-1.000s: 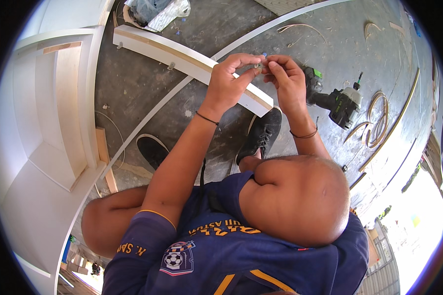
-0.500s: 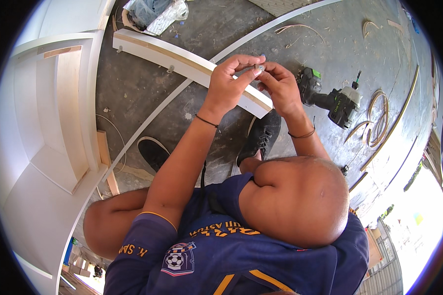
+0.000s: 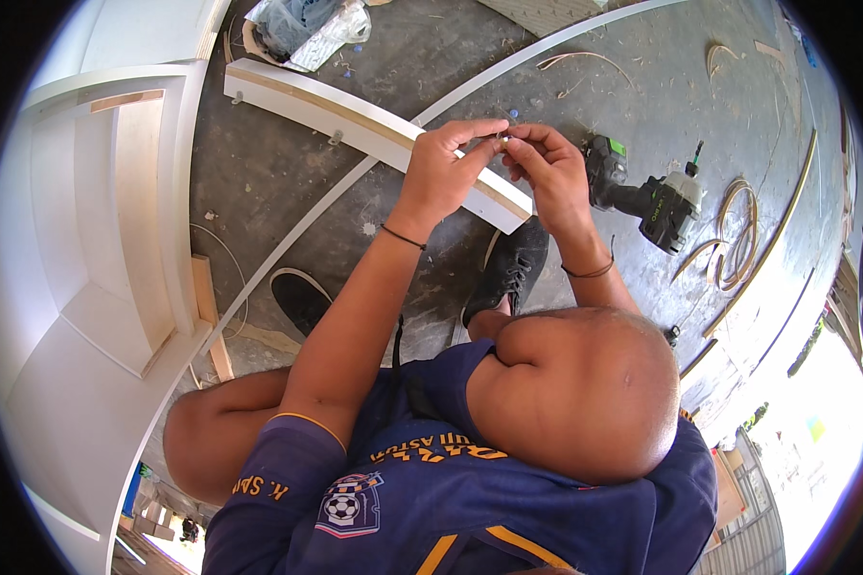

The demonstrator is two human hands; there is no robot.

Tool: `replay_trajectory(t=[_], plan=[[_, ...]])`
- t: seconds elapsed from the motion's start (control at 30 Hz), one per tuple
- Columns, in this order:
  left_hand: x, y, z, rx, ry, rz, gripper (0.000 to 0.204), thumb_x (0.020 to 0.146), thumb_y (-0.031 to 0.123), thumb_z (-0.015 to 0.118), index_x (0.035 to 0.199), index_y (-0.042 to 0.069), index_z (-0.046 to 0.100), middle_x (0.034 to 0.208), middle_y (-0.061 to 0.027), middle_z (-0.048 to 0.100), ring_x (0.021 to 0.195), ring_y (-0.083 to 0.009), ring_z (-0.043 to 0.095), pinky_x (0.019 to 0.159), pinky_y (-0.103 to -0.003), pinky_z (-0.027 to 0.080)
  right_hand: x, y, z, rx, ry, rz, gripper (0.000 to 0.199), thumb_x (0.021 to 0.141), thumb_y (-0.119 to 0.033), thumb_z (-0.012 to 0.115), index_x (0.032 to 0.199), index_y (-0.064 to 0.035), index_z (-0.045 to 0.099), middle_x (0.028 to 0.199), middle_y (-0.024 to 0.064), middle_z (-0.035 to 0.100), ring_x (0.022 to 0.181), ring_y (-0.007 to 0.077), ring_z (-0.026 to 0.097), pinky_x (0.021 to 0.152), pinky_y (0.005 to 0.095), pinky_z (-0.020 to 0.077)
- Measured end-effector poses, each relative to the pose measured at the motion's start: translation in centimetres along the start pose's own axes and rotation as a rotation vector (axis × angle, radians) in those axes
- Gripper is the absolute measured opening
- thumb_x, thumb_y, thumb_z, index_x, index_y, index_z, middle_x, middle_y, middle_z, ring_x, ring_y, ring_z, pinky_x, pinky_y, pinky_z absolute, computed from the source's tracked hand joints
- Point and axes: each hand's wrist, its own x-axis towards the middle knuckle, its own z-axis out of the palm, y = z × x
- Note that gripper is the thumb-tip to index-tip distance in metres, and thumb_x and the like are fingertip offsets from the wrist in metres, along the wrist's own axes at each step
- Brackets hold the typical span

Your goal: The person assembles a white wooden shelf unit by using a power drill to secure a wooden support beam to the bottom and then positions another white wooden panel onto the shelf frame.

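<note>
The left hand [image 3: 444, 165] and right hand [image 3: 559, 177] meet in a narrow fingertip pinch on a small pale piece [image 3: 505, 140] near the white board [image 3: 379, 144], where light, even pressure should keep it from slipping.

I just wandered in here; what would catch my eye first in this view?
Probably the left hand and right hand, fingertips meeting above centre at a tiny pale piece. Below them, a long white board with a wooden stripe slants across the grey floor. To the right lies a black-and-green power driver, with a loose coil of brown strip beside it.
</note>
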Motion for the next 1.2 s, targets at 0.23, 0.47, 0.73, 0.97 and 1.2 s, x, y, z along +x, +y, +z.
replay_trajectory(t=[0.23,0.47,0.73,0.97,1.2], plan=[[-0.2,-1.7,-0.2,-0.072,-0.048,-0.136,0.024,0.088,0.008,0.062,0.11,-0.001,0.066,0.1,-0.0072,0.069,0.093,-0.0094,0.061,0.083,-0.024,0.048,0.1,-0.2,0.2,-0.259,0.001,0.094,0.017,0.089,-0.012,0.06,0.101,0.0008,0.06,0.086,0.0077,0.067,0.079,0.0117,0.063,0.065,0.0247,0.0473],[-0.8,-3.4,-0.8,-0.358,-0.088,-0.46,0.029,0.09,0.014,0.061,0.116,0.003,0.063,0.101,-0.0066,0.068,0.093,-0.0123,0.062,0.08,-0.027,0.048,-0.4,0.4,0.5,-0.696,0.094,-0.161,0.018,0.082,-0.014,0.065,0.092,0.0009,0.063,0.083,0.0101,0.067,0.078,0.0166,0.063,0.072,0.0307,0.0487],[-1.5,-5.6,-1.6,-0.752,0.012,-0.626,0.012,0.092,0.012,0.056,0.102,0.007,0.055,0.103,-0.0089,0.065,0.089,-0.0178,0.063,0.081,-0.035,0.051,0.2,2.1,-0.8,-0.604,0.133,-0.244,0.017,0.081,-0.012,0.065,0.091,0.0004,0.063,0.083,0.008,0.066,0.078,0.0149,0.06,0.072,0.0287,0.0476],[-4.1,-7.8,-3.0,-0.886,0.034,-0.707,0.013,0.092,0.011,0.053,0.104,0.005,0.055,0.103,-0.0108,0.064,0.089,-0.0189,0.063,0.082,-0.037,0.052,-0.5,5.2,-2.5,-0.787,0.08,-0.347,0.01,0.08,-0.004,0.059,0.089,-0.001,0.062,0.086,0.0119,0.063,0.079,0.0247,0.062,0.071,0.0329,0.0486],[-5.4,-8.6,-3.1,-0.866,-0.042,-0.78,0.019,0.091,0.01,0.056,0.107,-0.001,0.057,0.102,-0.0111,0.064,0.09,-0.0173,0.063,0.082,-0.03,0.052,-0.9,6.5,-3.0,-0.921,0.032,-0.475,0.01,0.081,-0.008,0.064,0.09,-0.0026,0.064,0.088,0.0134,0.061,0.08,0.0327,0.063,0.07,0.0376,0.0504]])
